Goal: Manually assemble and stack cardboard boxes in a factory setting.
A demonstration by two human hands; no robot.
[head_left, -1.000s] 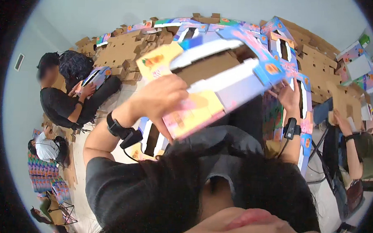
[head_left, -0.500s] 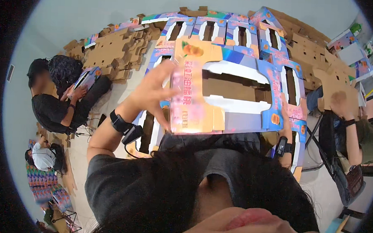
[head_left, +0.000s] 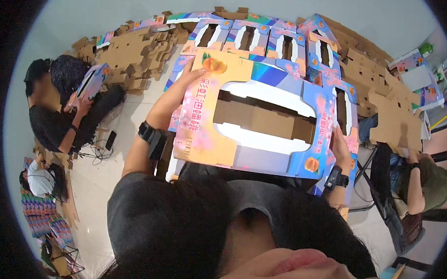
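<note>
A printed cardboard fruit box in orange, blue and pink is held in front of my chest. Its top has a wide, white-edged opening, through which the brown inside shows. At the far left corner my left hand grips the box, part of it hidden behind the panel. Against the right side, my right hand is closed on the box, with its fingers partly out of sight. Both wrists wear dark strapped devices.
Behind the held box stand rows of similar boxes. Flat brown cardboard sheets are piled at the far left, with more cardboard at the right. One co-worker handles a box on the left; another sits at the right.
My left hand has gone from spread fingers beside the left panel to a grip at the far left corner. The box has shifted left. The left co-worker's box is higher.
</note>
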